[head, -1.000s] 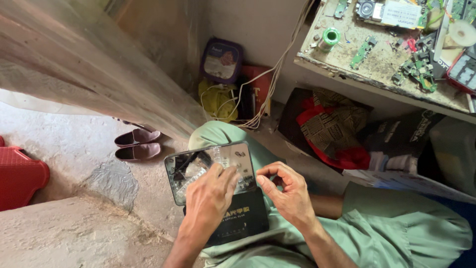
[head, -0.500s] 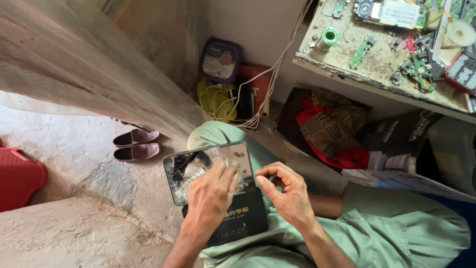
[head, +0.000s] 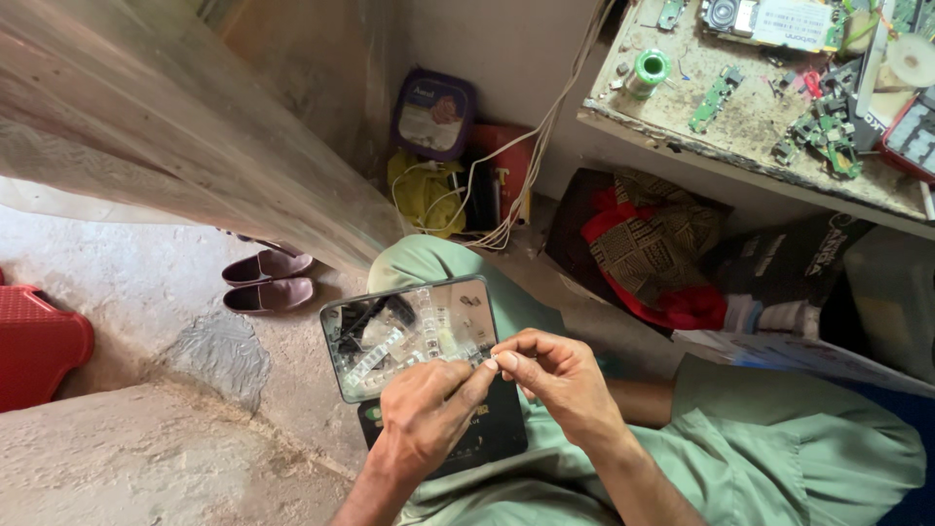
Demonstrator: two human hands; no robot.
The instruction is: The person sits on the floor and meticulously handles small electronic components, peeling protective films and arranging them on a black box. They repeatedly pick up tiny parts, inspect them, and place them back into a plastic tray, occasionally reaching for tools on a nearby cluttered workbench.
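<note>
Over lap: left hand (head: 424,414) and right hand (head: 560,385) pinched together on tiny part (head: 492,362), above open parts tin (head: 409,336). Risk: part slipping, lost among tin's contents or on floor (head: 146,458).

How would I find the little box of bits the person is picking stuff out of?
Start at the person's green-clad knee in the middle of the picture. Resting on that lap, just ahead of both hands, is a shallow open tin full of small clear and dark parts. It is the only shiny metal tray there; a dark flat case lies under it.
</note>
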